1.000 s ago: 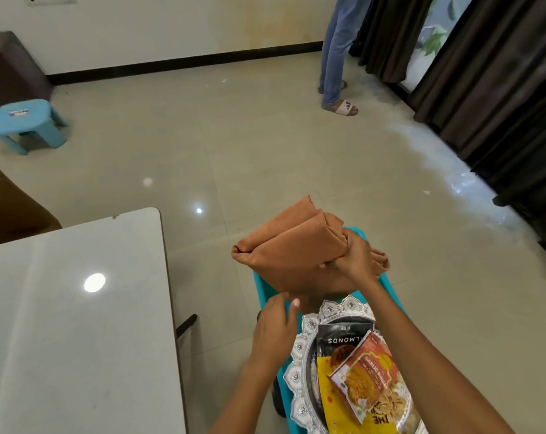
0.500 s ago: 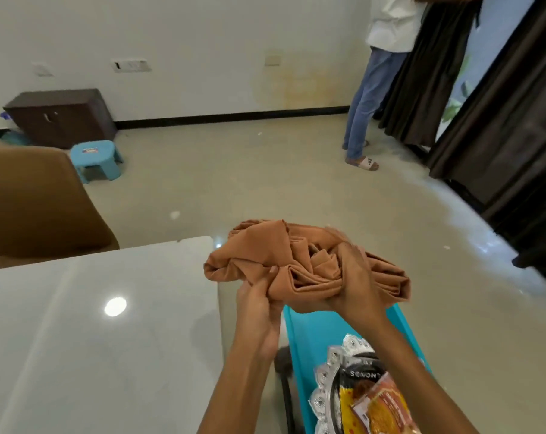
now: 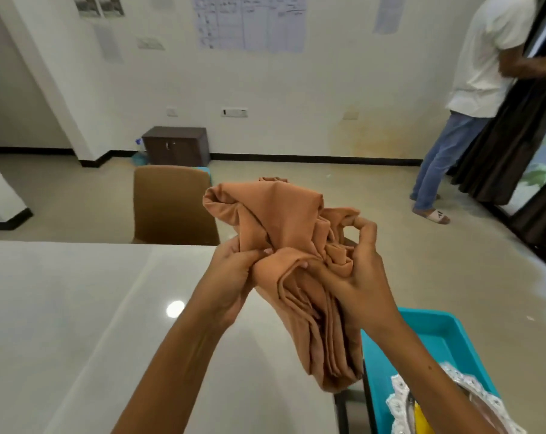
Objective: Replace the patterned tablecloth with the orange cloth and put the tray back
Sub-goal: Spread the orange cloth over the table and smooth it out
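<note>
The orange cloth is bunched and half unfolded, held up in the air over the right edge of the bare white table. My left hand pinches a fold on its left side. My right hand grips the folds on its right, with the fingers curled into the fabric. The silver tray with a lacy rim shows only partly at the bottom right, resting on a blue stool, with snack packets on it. No patterned tablecloth is in view.
A brown chair stands at the table's far edge. A dark cabinet sits against the back wall. Another person stands by dark curtains at the right. Tiled floor lies between.
My view has tilted upward, showing the wall. The cloth has risen and opened out from a folded bundle. My left hand moved from the tray up onto the cloth.
</note>
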A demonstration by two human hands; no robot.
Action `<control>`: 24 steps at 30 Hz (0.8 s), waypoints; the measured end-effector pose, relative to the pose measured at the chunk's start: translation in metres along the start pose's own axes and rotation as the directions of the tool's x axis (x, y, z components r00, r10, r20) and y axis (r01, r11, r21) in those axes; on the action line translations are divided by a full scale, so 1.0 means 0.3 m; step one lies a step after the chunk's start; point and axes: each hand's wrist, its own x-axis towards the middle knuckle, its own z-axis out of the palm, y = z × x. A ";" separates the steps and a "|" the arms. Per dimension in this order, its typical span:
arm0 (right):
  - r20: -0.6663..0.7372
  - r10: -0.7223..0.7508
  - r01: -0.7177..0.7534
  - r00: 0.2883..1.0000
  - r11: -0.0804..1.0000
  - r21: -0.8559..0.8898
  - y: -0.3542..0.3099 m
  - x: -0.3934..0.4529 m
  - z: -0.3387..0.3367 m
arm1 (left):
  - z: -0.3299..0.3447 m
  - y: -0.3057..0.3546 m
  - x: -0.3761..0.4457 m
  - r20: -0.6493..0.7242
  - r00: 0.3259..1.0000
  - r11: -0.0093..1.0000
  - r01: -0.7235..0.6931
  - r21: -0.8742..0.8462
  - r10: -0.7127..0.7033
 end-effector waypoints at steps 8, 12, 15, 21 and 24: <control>0.084 0.080 -0.100 0.993 0.958 0.269 -0.185 -0.138 0.269 | -0.472 0.108 -0.286 -0.063 0.994 0.985 0.098 0.139 -0.090; -0.014 0.199 -0.180 0.980 0.913 0.366 -0.192 -0.203 0.353 | -0.699 0.168 -0.412 -0.121 0.983 0.964 0.160 0.213 -0.137; -0.060 0.251 -0.216 0.966 0.915 0.339 -0.164 -0.240 0.408 | -0.808 0.210 -0.495 -0.201 0.970 0.945 0.190 0.267 -0.138; 0.078 0.336 -0.334 0.939 0.942 -0.038 -0.103 -0.311 0.491 | -0.885 0.229 -0.588 -0.201 0.971 0.950 0.179 0.255 -0.129; 0.340 0.371 -0.166 0.864 0.848 -0.504 -0.178 -0.357 0.529 | -0.876 0.196 -0.594 -0.205 0.972 0.939 0.176 0.295 -0.118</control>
